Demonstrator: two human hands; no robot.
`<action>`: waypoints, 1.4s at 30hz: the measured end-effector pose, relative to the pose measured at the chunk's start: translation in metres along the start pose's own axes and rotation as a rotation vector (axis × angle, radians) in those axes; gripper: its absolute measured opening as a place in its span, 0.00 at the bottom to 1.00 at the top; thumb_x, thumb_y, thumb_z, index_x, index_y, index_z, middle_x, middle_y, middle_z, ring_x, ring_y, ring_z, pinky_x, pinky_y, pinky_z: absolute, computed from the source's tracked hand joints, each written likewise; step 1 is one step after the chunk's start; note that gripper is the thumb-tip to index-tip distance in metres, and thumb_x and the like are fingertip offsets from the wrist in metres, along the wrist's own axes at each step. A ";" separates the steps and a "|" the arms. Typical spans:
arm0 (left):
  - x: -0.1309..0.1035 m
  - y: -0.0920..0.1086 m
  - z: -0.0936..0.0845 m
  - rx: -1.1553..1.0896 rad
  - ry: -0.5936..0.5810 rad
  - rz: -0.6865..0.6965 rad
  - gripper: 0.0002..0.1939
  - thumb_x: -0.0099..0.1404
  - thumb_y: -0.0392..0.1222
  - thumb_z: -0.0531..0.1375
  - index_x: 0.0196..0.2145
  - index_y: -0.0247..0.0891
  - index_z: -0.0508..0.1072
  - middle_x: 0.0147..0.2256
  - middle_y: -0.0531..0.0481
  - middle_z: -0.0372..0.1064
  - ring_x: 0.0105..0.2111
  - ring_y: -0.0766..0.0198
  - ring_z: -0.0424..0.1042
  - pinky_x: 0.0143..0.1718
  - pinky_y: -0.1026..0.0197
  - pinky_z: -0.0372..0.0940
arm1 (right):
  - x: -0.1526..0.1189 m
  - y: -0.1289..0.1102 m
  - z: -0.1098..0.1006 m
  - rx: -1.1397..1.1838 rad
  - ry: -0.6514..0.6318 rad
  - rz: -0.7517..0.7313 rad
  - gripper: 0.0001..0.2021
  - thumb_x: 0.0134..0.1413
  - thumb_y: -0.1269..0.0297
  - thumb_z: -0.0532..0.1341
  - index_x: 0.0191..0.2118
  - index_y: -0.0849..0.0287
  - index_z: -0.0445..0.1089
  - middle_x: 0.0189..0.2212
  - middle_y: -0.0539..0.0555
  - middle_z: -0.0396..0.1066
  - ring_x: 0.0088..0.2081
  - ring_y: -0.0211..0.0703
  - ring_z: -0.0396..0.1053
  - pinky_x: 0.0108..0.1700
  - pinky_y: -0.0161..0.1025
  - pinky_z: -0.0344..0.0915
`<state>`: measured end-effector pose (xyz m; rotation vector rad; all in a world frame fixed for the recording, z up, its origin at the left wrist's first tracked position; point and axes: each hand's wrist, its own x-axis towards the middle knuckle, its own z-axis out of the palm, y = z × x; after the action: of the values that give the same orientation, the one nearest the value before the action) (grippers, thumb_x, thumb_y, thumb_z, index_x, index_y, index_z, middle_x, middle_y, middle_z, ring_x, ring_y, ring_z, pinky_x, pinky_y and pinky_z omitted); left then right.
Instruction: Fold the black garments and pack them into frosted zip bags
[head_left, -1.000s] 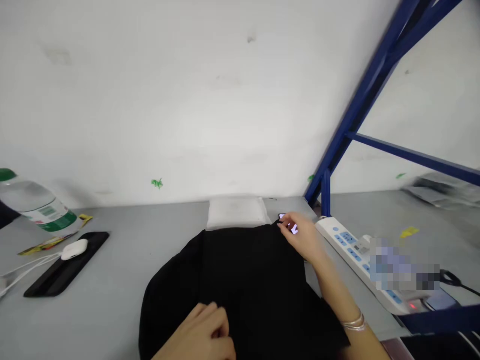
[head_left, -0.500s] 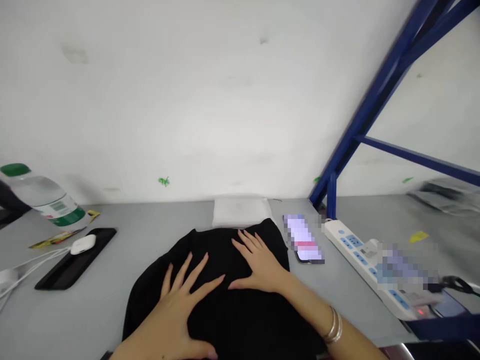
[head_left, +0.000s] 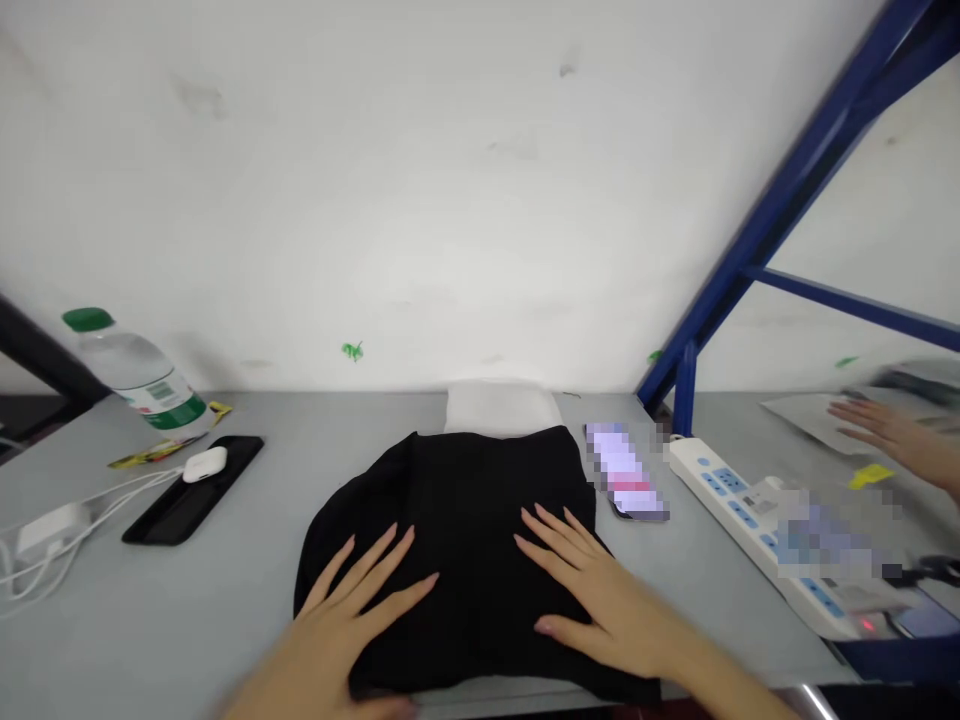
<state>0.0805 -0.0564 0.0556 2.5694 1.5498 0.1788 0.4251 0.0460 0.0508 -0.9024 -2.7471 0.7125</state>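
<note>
A black cloth garment (head_left: 480, 520) lies spread on the grey table, its near edge close to the table's front. On its left part my left hand (head_left: 352, 610) rests flat with fingers spread. My right hand (head_left: 581, 585) lies on the garment's right side, fingers also stretched out. Neither hand grips the fabric. Just beyond the garment's far edge is a white item (head_left: 502, 405), partly covered by it; its kind is unclear.
At left stand a green-capped bottle (head_left: 157, 385), a black tray (head_left: 195, 500) with a white earbud case (head_left: 205, 463), and white cables. A phone (head_left: 626, 470) and power strip (head_left: 757, 540) lie right, beside a blue frame (head_left: 750, 240). Another person's hand (head_left: 892, 435) is beyond it.
My hands have slid toward me and further apart over the garment, which lies flatter with its near edge now visible. Another person's hand has appeared at right. The view has shifted slightly.
</note>
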 end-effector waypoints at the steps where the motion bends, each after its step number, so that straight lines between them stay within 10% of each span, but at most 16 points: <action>1: -0.005 -0.003 0.002 0.010 0.013 -0.005 0.45 0.59 0.60 0.65 0.68 0.57 0.48 0.70 0.47 0.40 0.67 0.39 0.47 0.62 0.30 0.51 | -0.007 0.000 -0.001 0.011 -0.015 0.014 0.34 0.64 0.49 0.56 0.70 0.45 0.43 0.71 0.54 0.38 0.71 0.55 0.35 0.68 0.65 0.38; 7: -0.014 -0.013 0.001 0.054 -0.009 0.007 0.36 0.68 0.47 0.58 0.68 0.57 0.48 0.70 0.52 0.40 0.67 0.46 0.49 0.61 0.39 0.57 | -0.027 0.000 -0.005 0.082 -0.064 0.050 0.54 0.42 0.51 0.72 0.71 0.47 0.42 0.71 0.58 0.37 0.70 0.66 0.34 0.65 0.71 0.38; 14: -0.032 -0.022 -0.005 0.030 0.045 -0.003 0.42 0.59 0.30 0.56 0.67 0.57 0.52 0.66 0.56 0.54 0.64 0.54 0.59 0.63 0.46 0.58 | -0.054 0.000 0.006 0.179 0.132 0.084 0.39 0.43 0.79 0.56 0.64 0.46 0.62 0.67 0.54 0.55 0.68 0.56 0.49 0.64 0.65 0.53; 21: -0.032 -0.021 0.000 0.077 0.193 0.022 0.33 0.62 0.36 0.59 0.63 0.57 0.62 0.62 0.56 0.64 0.60 0.53 0.65 0.62 0.47 0.61 | -0.067 0.013 0.028 0.221 0.425 0.125 0.17 0.60 0.67 0.56 0.51 0.48 0.74 0.50 0.56 0.75 0.55 0.54 0.71 0.55 0.53 0.71; 31: -0.017 -0.044 -0.006 -0.111 0.337 -0.098 0.11 0.66 0.48 0.60 0.44 0.50 0.78 0.41 0.52 0.79 0.43 0.57 0.77 0.50 0.55 0.69 | -0.015 0.021 0.028 0.290 0.722 0.440 0.17 0.65 0.49 0.51 0.36 0.56 0.69 0.27 0.53 0.74 0.28 0.49 0.74 0.30 0.40 0.71; 35: 0.000 -0.046 0.004 -0.107 0.552 -0.352 0.20 0.69 0.59 0.54 0.35 0.46 0.79 0.31 0.53 0.79 0.31 0.60 0.75 0.39 0.58 0.71 | 0.000 0.027 0.029 0.159 0.750 0.506 0.17 0.65 0.48 0.50 0.33 0.54 0.66 0.25 0.53 0.73 0.23 0.47 0.70 0.26 0.41 0.66; 42: 0.024 -0.045 0.009 0.070 0.539 -0.541 0.26 0.71 0.60 0.47 0.35 0.45 0.80 0.31 0.52 0.79 0.21 0.62 0.70 0.35 0.56 0.66 | 0.007 0.042 0.038 -0.163 0.703 0.600 0.20 0.65 0.44 0.47 0.37 0.54 0.65 0.25 0.56 0.74 0.21 0.54 0.72 0.23 0.43 0.62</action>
<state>0.0540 -0.0146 0.0395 2.1352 2.4010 0.8113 0.4298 0.0645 -0.0031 -1.6592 -1.9295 0.1644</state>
